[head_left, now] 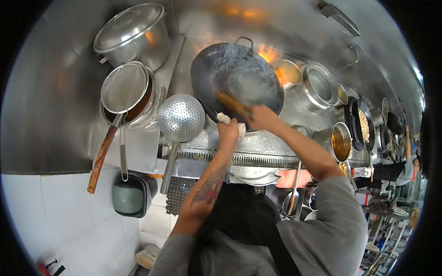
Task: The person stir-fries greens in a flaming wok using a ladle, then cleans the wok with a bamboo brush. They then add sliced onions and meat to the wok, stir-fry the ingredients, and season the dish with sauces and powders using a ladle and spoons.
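A large dark wok (212, 69) sits over the burner, its inside wet and hazy, with flames (267, 53) showing behind its far right edge. My left hand (228, 131) is closed around a white cloth (223, 118) at the wok's near rim; the grip beneath the cloth is hidden. In my right hand (263, 118) is a bamboo wok brush (230, 102), its bristles down inside the wok. Left of the wok rests a perforated ladle (181, 118), its handle pointing toward me.
A wood-handled strainer (123, 87) lies across a pot at left, near a lidded stockpot (133, 39). Metal pots (318, 87) line the right side, with a pot of orange-brown liquid (340, 141) closer. Farther right stands another person (405, 172).
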A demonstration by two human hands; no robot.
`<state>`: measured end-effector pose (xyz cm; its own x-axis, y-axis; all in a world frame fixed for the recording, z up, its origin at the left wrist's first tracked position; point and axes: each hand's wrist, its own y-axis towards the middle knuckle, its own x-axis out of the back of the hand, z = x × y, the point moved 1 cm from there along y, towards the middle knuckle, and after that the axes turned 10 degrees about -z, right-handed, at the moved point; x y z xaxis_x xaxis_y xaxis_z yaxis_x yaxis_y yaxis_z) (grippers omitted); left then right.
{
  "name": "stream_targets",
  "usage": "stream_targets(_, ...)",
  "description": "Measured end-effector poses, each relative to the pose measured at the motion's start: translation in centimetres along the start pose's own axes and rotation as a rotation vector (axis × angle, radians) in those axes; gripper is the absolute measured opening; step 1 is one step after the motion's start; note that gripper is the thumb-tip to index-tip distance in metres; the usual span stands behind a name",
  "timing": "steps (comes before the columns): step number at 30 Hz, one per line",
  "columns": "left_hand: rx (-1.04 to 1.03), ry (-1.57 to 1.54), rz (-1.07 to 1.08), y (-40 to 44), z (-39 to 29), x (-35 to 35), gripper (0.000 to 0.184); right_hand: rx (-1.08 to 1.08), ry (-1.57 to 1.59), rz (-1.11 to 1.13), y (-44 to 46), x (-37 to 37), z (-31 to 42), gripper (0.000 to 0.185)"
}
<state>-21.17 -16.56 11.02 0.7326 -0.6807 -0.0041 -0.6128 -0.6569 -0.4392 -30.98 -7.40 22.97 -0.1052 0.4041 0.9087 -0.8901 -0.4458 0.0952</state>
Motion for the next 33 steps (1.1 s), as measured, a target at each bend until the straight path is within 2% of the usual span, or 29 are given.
stream_targets(1,-0.003,-0.018,-0.038,0.6,0.9,-0.5,0.04,0.102,0.007,0.013,-1.4,1.3,-0.6,0.038)
stream_targets(3,-0.015,-0.028,-0.058,-0.2,0.0,-0.7,0.036,0.015,-0.416,0.289,-2.3,2.8,-4.1,0.037)
stream_targets(4,-0.008,-0.029,-0.082,-0.3,0.2,-0.9,0.035,0.01,-0.405,0.28,0.2,2.0,-4.8,0.037)
stream_targets(6,0.032,-0.031,-0.089,0.6,1.4,-1.3,0.033,-0.119,-0.322,0.05,7.4,-0.3,-6.6,0.042)
stream_targets(8,-0.067,-0.071,-0.071,0.4,0.7,-1.2,0.031,-0.186,-0.187,0.01,6.7,-1.6,-3.4,0.041)
stream_targets(9,-0.153,-0.112,-0.048,0.0,0.5,-0.7,0.029,-0.256,-0.058,-0.021,5.2,-2.0,-1.8,0.041)
stream_targets(10,-0.225,-0.157,0.058,0.7,0.8,-0.1,0.024,-0.273,0.055,0.119,2.7,-0.1,0.6,0.042)
stream_targets(11,-0.233,-0.15,0.072,1.0,0.0,0.9,0.024,-0.287,0.169,0.26,-0.5,1.7,2.8,0.042)
stream_targets(13,-0.235,-0.025,0.11,1.7,-3.5,3.7,0.023,0.108,0.119,0.064,-6.2,1.9,1.9,0.041)
stream_targets(15,-0.164,0.126,0.19,1.3,-9.2,7.4,0.025,0.084,-0.056,0.162,-10.9,6.4,0.9,0.041)
stream_targets(17,-0.117,0.222,0.284,3.6,-12.2,9.9,0.028,-0.057,-0.109,0.272,-12.4,8.8,-5.3,0.04)
stream_targets(19,-0.147,0.245,0.308,3.8,-15.0,10.7,0.027,-0.276,-0.311,0.154,-12.9,11.9,-8.7,0.038)
stream_targets(20,-0.144,0.252,0.345,4.4,-15.7,10.8,0.022,-0.287,-0.295,0.132,-13.7,11.9,-9.6,0.038)
stream_targets(22,-0.157,0.322,0.377,2.1,-18.6,11.1,0.02,-0.356,-0.273,-0.297,-15.6,11.4,-11.6,0.039)
stream_targets(23,-0.124,0.362,0.388,0.8,-19.0,10.9,0.018,-0.37,-0.254,-0.312,-17.3,12.3,-10.5,0.039)
stream_targets(25,-0.124,0.404,0.39,0.5,-19.2,9.9,0.018,-0.59,0.303,-0.176,-20.4,13.7,-4.4,0.046)
stream_targets(27,-0.201,0.335,0.413,-0.1,-19.0,10.7,0.018,-0.558,0.454,-0.179,-21.4,13.1,-3.9,0.052)
stream_targets(29,-0.302,0.446,0.396,0.0,-18.8,10.7,0.014,-0.586,0.699,-0.201,-22.3,9.2,-1.9,0.055)
stream_targets(31,-0.482,0.516,0.338,-1.8,-19.0,10.7,0.014,-0.376,0.601,-0.43,-21.5,4.7,0.2,0.058)
stream_targets(32,-0.545,0.568,0.35,-3.0,-19.0,10.4,0.016,-0.357,0.671,-0.412,-22.1,4.8,0.7,0.056)
stream_targets(33,-0.586,0.576,0.327,-2.9,-19.0,10.7,0.025,-0.311,0.729,-0.383,-21.6,5.0,2.4,0.054)
